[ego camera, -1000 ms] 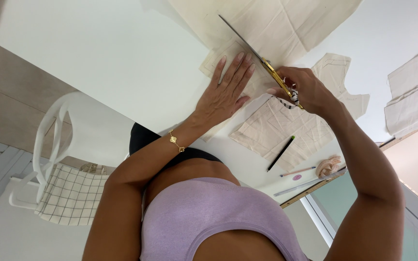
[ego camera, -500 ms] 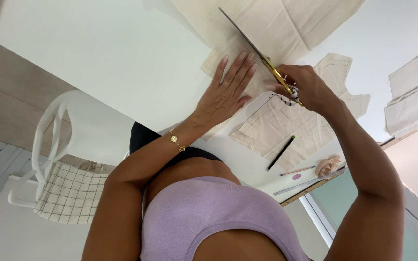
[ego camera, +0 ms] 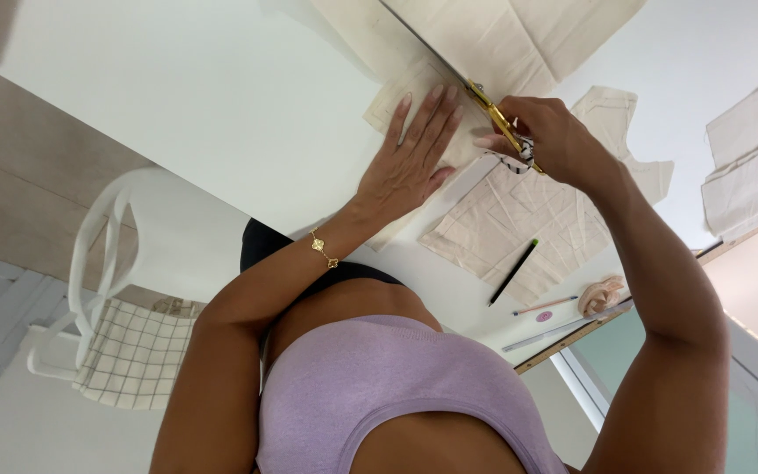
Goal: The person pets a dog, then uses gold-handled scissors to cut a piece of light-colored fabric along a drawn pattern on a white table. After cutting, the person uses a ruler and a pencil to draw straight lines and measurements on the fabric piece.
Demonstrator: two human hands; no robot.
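Head view: left hand (ego camera: pixel 410 162) lies flat, fingers spread, pressing the cream fabric (ego camera: pixel 484 35) at upper centre; right hand (ego camera: pixel 550 136) is closed around gold-handled scissors (ego camera: pixel 475 88), blades reaching into the cloth on the white table (ego camera: pixel 177 96)

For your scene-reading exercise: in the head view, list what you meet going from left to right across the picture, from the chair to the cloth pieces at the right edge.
White chair → gold bracelet → left hand flat on the cloth → scissors → right hand → pink pincushion → stacked cloth pieces.
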